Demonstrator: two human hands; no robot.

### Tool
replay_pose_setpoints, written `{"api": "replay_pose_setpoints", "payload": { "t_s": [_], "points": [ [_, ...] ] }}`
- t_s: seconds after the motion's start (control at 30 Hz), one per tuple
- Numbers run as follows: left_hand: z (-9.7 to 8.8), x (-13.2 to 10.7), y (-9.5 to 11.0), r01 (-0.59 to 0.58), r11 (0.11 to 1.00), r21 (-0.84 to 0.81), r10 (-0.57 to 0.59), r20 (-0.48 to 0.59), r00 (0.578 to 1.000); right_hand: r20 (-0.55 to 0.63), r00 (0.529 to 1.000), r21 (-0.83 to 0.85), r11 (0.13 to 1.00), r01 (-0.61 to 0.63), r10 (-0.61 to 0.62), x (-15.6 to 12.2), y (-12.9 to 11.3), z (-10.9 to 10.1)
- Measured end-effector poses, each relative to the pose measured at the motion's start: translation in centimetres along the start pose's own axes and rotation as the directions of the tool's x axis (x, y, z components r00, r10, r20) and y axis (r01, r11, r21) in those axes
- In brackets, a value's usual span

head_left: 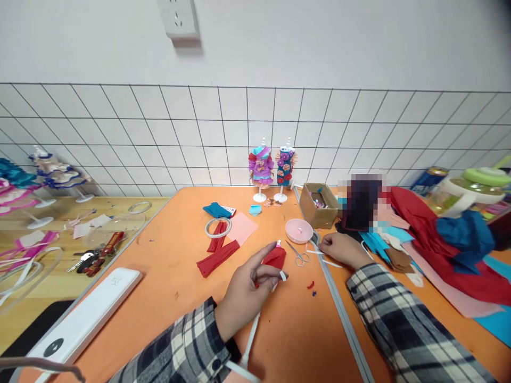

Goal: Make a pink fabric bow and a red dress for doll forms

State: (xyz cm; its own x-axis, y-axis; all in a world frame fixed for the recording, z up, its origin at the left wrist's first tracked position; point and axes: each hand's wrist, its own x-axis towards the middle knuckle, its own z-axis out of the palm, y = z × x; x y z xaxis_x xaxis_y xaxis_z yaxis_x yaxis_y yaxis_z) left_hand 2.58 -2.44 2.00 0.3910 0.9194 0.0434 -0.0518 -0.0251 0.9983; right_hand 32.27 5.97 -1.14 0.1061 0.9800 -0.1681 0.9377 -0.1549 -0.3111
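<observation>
My left hand (248,284) is curled around a small doll dress form wrapped in red crepe paper (275,258). The form leans with its white neck pointing away from me, and its lower part is mostly covered by my fingers. A small white piece (283,276) sits at one fingertip, while the index finger stretches out above. My right hand (344,250) rests at the right with its fingers pressed together. What they hold is hidden. White strips (329,261) lie just below those fingertips, and small scissors (300,257) lie open between my hands.
A pink bowl (299,231) and cardboard box (318,207) stand ahead. Two dressed forms (262,167) are by the tiled wall. Red strips (217,259), pink paper (242,229) and a white ring (217,227) lie left. Coloured sheets (431,239) pile right; a white power bank (90,319) lies near left.
</observation>
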Motion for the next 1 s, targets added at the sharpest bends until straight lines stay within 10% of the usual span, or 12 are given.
{"api": "replay_pose_setpoints", "payload": {
  "t_s": [0.2, 0.33, 0.43, 0.5, 0.57, 1.0],
  "points": [
    [-0.2, -0.1, 0.7, 0.114, 0.938, -0.327, -0.075, 0.127, 0.989, -0.022, 0.997, -0.097, 0.992, -0.081, 0.079, 0.3, 0.5, -0.6],
    [-0.5, -0.4, 1.0, 0.228, 0.743, -0.630, -0.051, 0.286, 0.957, -0.332, 0.942, 0.006, 0.999, 0.047, -0.042, -1.4, 0.2, -0.5],
    [-0.8, -0.2, 0.9, 0.306, 0.619, -0.723, -0.049, 0.354, 0.934, -0.700, 0.639, -0.039, 0.910, 0.412, -0.319, -4.0, -2.0, -0.5],
    [-0.9, -0.1, 0.7, 0.316, 0.590, -0.743, -0.049, 0.357, 0.933, -0.772, 0.356, -0.196, 0.730, 0.655, -0.526, -5.9, -4.2, -0.3],
    [-1.0, 0.0, 0.5, 0.313, 0.590, -0.744, -0.058, 0.348, 0.936, -0.726, 0.220, -0.295, 0.584, 0.756, -0.651, -7.6, -6.1, 0.0],
    [-1.3, 0.0, 0.6, 0.319, 0.705, -0.633, -0.093, 0.363, 0.927, -0.642, 0.283, -0.182, 0.500, 0.847, -0.713, -8.4, -7.2, 0.3]
  ]
}}
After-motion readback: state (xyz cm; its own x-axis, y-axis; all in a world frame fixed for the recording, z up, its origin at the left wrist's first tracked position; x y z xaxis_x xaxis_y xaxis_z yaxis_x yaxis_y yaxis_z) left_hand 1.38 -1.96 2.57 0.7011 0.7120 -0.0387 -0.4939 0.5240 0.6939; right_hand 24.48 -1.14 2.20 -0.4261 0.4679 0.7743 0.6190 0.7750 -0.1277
